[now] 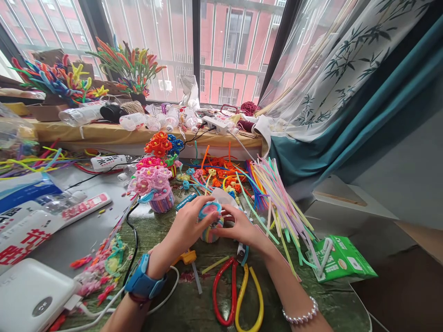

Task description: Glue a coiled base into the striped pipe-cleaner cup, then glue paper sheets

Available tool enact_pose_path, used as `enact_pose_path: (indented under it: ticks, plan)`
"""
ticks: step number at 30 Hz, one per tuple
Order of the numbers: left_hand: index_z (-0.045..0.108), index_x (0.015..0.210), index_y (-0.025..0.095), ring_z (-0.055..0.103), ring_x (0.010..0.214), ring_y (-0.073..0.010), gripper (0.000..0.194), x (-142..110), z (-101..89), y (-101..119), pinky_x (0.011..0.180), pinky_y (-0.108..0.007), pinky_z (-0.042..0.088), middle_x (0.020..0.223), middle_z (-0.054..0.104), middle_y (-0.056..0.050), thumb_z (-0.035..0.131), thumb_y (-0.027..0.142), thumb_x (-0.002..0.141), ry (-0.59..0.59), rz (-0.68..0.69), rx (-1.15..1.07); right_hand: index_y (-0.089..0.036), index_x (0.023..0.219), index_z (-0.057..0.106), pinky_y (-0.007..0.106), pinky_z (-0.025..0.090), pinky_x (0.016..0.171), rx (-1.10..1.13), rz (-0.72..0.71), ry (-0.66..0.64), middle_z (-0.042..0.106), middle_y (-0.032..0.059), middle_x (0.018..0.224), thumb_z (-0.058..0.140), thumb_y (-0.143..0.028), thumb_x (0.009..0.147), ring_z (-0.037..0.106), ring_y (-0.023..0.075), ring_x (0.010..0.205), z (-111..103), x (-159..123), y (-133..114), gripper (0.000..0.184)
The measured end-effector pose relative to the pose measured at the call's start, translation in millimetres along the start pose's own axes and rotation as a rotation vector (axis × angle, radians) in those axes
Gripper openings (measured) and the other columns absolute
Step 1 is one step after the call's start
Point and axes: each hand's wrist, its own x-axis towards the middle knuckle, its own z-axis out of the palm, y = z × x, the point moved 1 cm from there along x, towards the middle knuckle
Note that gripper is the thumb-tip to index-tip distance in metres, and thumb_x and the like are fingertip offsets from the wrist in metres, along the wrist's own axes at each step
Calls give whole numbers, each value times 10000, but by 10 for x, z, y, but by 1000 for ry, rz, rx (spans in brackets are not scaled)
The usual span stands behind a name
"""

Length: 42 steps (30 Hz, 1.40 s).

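In the middle, a small round pot [210, 235] wrapped in striped pastel pipe cleaners stands on the table, with a light blue fuzzy ring at its top. My left hand [192, 221] holds it from the left, fingers curved over the far side and thumb against the near rim. My right hand [240, 227] grips its right side with fingertips and thumb. Just below lies a yellow glue gun [188, 257] with a glue stick near it. Red- and yellow-handled scissors [224, 295] rest closer to me, their blades partly hidden by my right hand.
A finished pot of pink flowers [162, 200] stands left, beside scattered pipe-cleaner pieces [114, 256]. Bundled pipe cleaners [277, 193] and a green carton [346, 260] lie right. A white power bank [34, 295] with cables sits near left. Plastic bottles [133, 121] line the sill.
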Motion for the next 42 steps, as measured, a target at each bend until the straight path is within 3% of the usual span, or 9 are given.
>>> enact_pose_path:
  ticks: [6,12,16,22,26,36,42]
  plan:
    - [601,1209,223,662,1108,-266,358,6,3,-3,921,-395,516,1209,698,-82,628,394,895,-2,11,9,-242,1238,608,394,537,889,-19,6,-36,672,40,1121,862,-360,662,654,226,976,8,-8,-21,641]
    - [612,1199,220,643,1152,-287,398,7,12,57,957,-417,504,1282,667,-82,724,312,829,-118,67,84,-219,1239,599,415,535,925,11,-15,43,668,62,1206,850,-316,646,669,238,1014,41,28,70,651]
    - [614,1204,224,638,1162,-292,419,0,-10,76,956,-422,501,1289,670,-74,745,263,808,-174,65,108,-216,1180,636,406,549,892,-28,-39,62,693,55,1146,823,-273,648,677,239,994,46,29,51,566]
    - [622,1203,246,637,1164,-273,342,3,-48,58,967,-421,483,1270,687,-48,675,336,877,-193,69,83,-213,1137,661,380,558,852,-56,-54,79,708,50,1106,793,-240,661,679,232,975,52,13,-18,494]
    - [632,1194,242,644,1152,-260,308,1,-60,52,962,-404,482,1241,701,-50,611,379,918,-187,75,48,-212,1121,664,364,567,825,-28,-40,77,715,41,1062,805,-273,668,689,216,921,53,10,-38,478]
    - [634,1227,265,644,1157,-265,399,11,-71,5,966,-398,495,1239,701,-61,703,365,846,-206,98,-45,-228,1072,661,409,550,894,169,30,82,713,38,1020,876,-457,610,695,244,971,91,27,110,559]
    - [634,1235,242,624,1194,-279,503,6,-122,-35,997,-404,496,1299,670,-83,783,349,766,-263,91,-96,-221,1039,648,417,525,934,252,69,58,703,42,1076,900,-377,562,689,243,981,98,35,94,562]
